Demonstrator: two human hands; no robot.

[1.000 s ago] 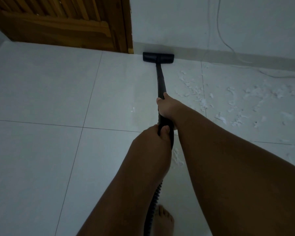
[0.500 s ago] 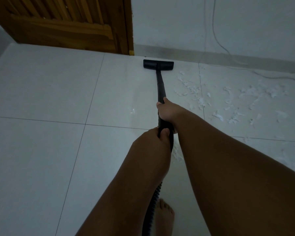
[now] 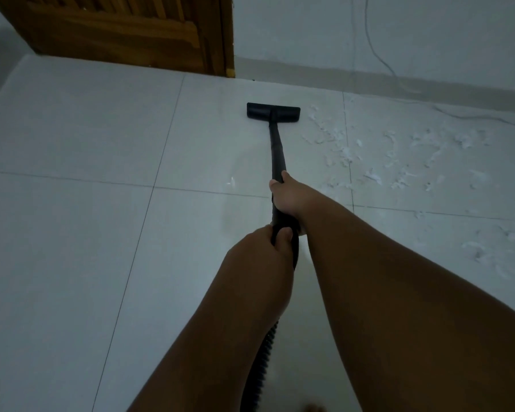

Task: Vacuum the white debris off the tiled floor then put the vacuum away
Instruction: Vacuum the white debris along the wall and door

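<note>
black plastic, the vacuum's floor head (image 3: 273, 113) lies flat on the pale tiled floor (image 3: 81, 233), and it now sits well clear of the skirting board (image 3: 309, 77); a second ago it was pressed right up against it, half a second ago a little off it. so the stroke is a pull back toward the person, drawing the head down the tile. the wand (image 3: 277, 150) runs straight from the head to the two hands. the right hand (image 3: 287, 197) is the forward grip, fingers wrapped closed round the wand with the thumb along the top; the left hand (image 3: 262, 248) is closed round the handle end just behind it, nearly touching the right. the ribbed hose (image 3: 263, 361) drops away below the left forearm.

the white debris (image 3: 399, 156) lies just to the right of the head, across the grout line and over the next tile, with more (image 3: 494, 242) nearer on the far right. it looks unmoved through the stroke. one small fleck (image 3: 230, 182) lies left of the wand. my reading: this pass runs beside the mess, not over it, so most of the cleaning is still to do, and the next strokes need to shift right. a thin cable (image 3: 470, 115) trails along the floor by the wall past the debris and could snag. the wooden door (image 3: 125, 31) stands far left.
</note>
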